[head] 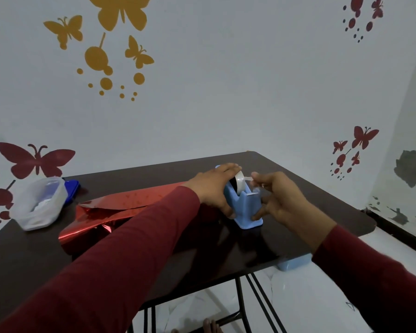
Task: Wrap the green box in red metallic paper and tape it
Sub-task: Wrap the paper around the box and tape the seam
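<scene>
A light blue tape dispenser with a white tape roll stands on the dark table. My left hand grips the dispenser's body from the left and over the top. My right hand pinches the free end of the tape just right of the roll, its lower fingers touching the dispenser's base. The red metallic paper lies folded and crumpled to the left, partly under my left forearm. The green box is hidden from view.
A clear plastic container with a blue lid behind it sits at the table's left edge. A light blue object shows under the table's front right edge. The wall stands close behind the table.
</scene>
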